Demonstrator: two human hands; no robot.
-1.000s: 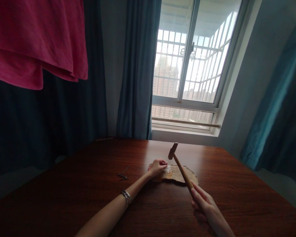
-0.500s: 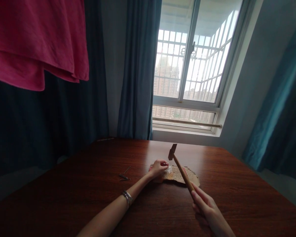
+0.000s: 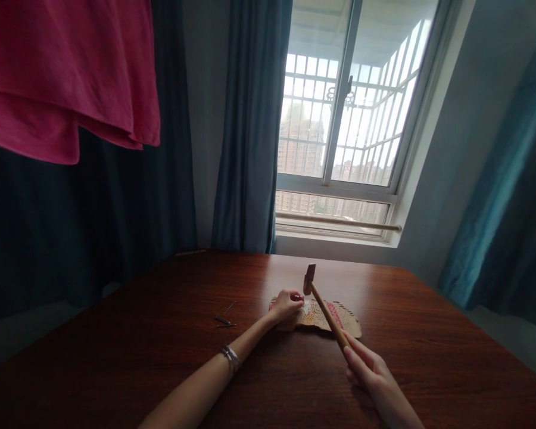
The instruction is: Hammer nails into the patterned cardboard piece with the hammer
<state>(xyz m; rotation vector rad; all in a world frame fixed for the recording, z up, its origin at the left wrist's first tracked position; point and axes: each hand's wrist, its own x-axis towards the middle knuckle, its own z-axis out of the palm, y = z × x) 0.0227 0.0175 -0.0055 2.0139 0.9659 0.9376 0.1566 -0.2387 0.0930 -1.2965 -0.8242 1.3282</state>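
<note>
My right hand point(image 3: 366, 368) grips the wooden handle of a small hammer point(image 3: 321, 304), whose metal head hangs just above and to the right of my left hand. My left hand point(image 3: 286, 303) is pinched shut on something too small to make out, resting on the left end of a tan, hole-punched leather piece point(image 3: 345, 322) that lies on the dark wooden table point(image 3: 161, 345). A pink layer shows under the leather.
A few thin metal tools point(image 3: 224, 320) lie on the table left of my left hand. A window point(image 3: 343, 119) with blue curtains is behind the table. Red cloth point(image 3: 67, 71) hangs at the top left.
The hammer head has come down and moved slightly left, closer to my left hand. My left hand stays in place on the leather.
</note>
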